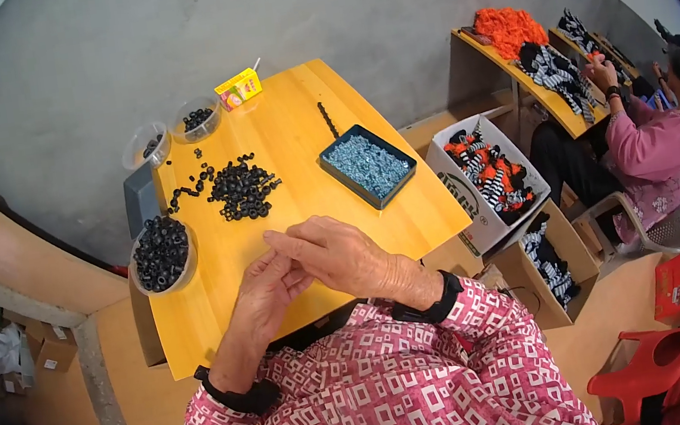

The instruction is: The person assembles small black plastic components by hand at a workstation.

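Observation:
Over the near edge of the yellow table [313, 177], my left hand [266, 285] and my right hand [337, 256] meet with their fingertips pinched together. Whatever sits between the fingers is hidden or too small to name. Just beyond them lies a loose pile of black beads [244, 189], with stray ones trailing to its left. A round clear tub [191, 266] full of black ring-shaped beads stands left of my hands. To the right is a dark rectangular tray [382, 200] holding many small blue-grey bits [368, 163]. A thin black beaded strand [327, 119] touches the tray's far corner.
Two clear tubs [141, 146] with some black beads and a yellow drink carton [239, 89] stand at the table's far side by the wall. Right of the table are boxes [479, 215] of striped and orange knitwear, a red stool [647, 369], and a seated person [652, 142] working.

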Demonstrator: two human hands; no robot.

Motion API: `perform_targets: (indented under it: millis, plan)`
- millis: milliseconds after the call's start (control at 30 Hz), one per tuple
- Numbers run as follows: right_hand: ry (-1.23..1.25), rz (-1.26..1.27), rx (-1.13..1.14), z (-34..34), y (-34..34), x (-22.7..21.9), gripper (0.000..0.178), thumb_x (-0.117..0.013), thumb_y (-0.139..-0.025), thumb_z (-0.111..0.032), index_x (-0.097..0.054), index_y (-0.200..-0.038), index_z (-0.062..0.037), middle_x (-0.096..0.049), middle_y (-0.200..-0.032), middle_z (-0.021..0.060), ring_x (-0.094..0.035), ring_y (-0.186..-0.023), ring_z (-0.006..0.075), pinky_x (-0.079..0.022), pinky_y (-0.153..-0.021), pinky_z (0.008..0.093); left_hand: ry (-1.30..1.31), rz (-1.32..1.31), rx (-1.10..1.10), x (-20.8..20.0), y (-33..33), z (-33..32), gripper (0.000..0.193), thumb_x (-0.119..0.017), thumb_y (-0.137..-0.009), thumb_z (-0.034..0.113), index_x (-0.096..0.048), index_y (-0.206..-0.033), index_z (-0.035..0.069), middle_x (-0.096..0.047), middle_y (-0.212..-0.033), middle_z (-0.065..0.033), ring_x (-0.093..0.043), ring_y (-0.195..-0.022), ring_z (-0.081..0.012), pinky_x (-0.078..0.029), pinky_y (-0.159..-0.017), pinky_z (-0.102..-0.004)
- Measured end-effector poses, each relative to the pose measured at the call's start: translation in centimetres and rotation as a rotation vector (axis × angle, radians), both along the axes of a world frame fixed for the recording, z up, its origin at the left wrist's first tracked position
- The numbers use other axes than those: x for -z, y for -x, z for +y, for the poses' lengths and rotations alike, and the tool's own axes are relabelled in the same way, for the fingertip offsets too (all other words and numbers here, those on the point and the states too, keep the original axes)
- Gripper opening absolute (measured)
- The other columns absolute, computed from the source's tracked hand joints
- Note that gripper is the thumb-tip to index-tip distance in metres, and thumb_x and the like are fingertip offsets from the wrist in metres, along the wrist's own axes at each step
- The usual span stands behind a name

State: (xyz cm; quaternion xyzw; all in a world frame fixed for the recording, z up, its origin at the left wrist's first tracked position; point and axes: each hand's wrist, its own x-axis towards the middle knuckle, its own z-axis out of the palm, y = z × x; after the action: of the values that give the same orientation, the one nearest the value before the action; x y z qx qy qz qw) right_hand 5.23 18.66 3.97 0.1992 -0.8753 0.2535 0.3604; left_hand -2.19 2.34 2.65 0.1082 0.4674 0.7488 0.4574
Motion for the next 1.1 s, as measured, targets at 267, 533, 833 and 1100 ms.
perform_targets:
  millis: [267,533,833,1100]
  plan:
    - [-0.052,-0.019,-0.010,-0.3,-0.1,-0.2,0.048,-0.064,-0.074,-0.001,-0.060,-0.122,0.0024,-0.064,-0.092,0.0108,-0.062,-0.084,0.0272,-0.049,-0.077,0.0375,0.016,0.022,-0.003,1.7,0.5,-0.5,0.028,-0.060,-0.098,0.026,-0.061,-0.117,0.005,-0.066,-0.105,-0.0025,-0.064,-0.091,-0.0112,-0.050,-0.082,-0.0252]
    - [-0.083,-0.073,-0.001,-0.9,1.0,0.2,0.045,-0.069,-0.078,0.001,-0.062,-0.122,-0.0037,-0.064,-0.092,0.0102,-0.062,-0.082,0.0269,-0.049,-0.075,0.0375,0.052,0.124,-0.059,2.9,0.9,-0.9,0.031,-0.061,-0.096,0.034,-0.062,-0.110,0.007,-0.064,-0.105,-0.0023,-0.060,-0.097,-0.0113,-0.048,-0.089,-0.0280]
    - [-0.085,-0.073,0.015,-1.7,2.4,1.2,0.046,-0.070,-0.077,0.002,-0.062,-0.122,-0.0027,-0.064,-0.092,0.0099,-0.061,-0.081,0.0267,-0.048,-0.073,0.0373,0.010,0.110,-0.111,4.0,1.9,-1.6,0.022,-0.061,-0.095,0.028,-0.062,-0.109,0.010,-0.064,-0.100,-0.0015,-0.061,-0.092,-0.0117,-0.049,-0.087,-0.0289]
    - [-0.103,-0.062,0.006,-2.0,2.5,1.3,0.042,-0.067,-0.078,-0.001,-0.063,-0.120,-0.0031,-0.061,-0.087,0.0086,-0.060,-0.079,0.0259,-0.048,-0.073,0.0372,0.002,0.001,-0.154,4.2,2.1,-1.8,0.017,-0.061,-0.096,0.023,-0.062,-0.108,0.011,-0.065,-0.102,-0.0024,-0.063,-0.093,-0.0122,-0.051,-0.086,-0.0287]
